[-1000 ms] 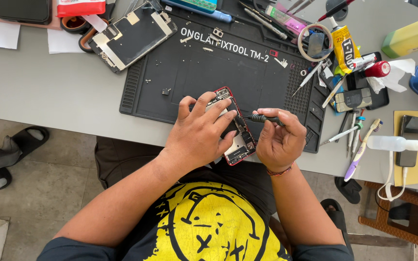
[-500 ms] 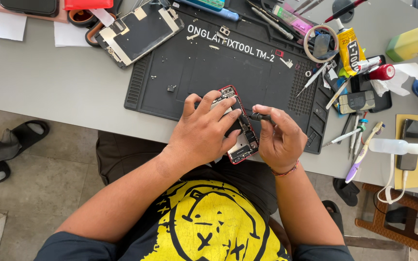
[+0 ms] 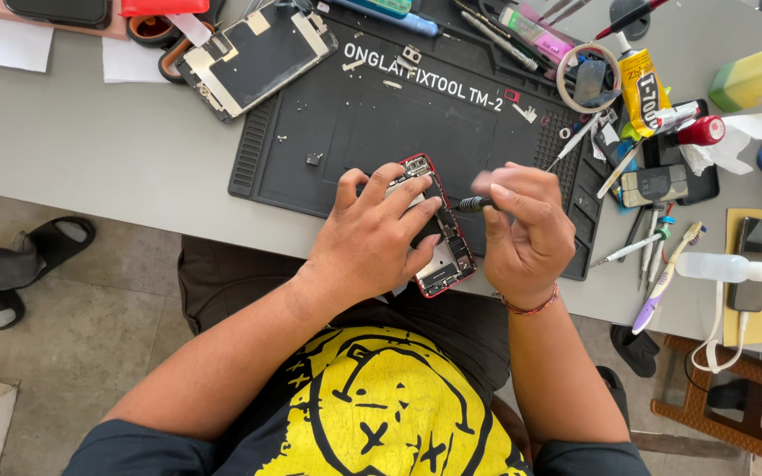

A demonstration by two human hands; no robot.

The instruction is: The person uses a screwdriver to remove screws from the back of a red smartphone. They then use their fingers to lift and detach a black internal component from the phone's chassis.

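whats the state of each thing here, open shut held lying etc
left hand: pressing down on the phone
right hand: gripping the screwdriver
phone: opened, insides exposed, on the mat
screwdriver: held, tip at the phone
screen panel: detached, lying flat
glue tube: lying, capped
black mat: flat on table

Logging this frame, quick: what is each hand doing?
Left hand: closed on the opened red phone.
Right hand: closed on a black screwdriver.

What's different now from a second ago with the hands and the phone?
The right hand has lifted a little and turned, its fingers blurred around the screwdriver, tip at the opened phone. The left hand keeps its grip on the phone over the black mat. Everything else lies unchanged.
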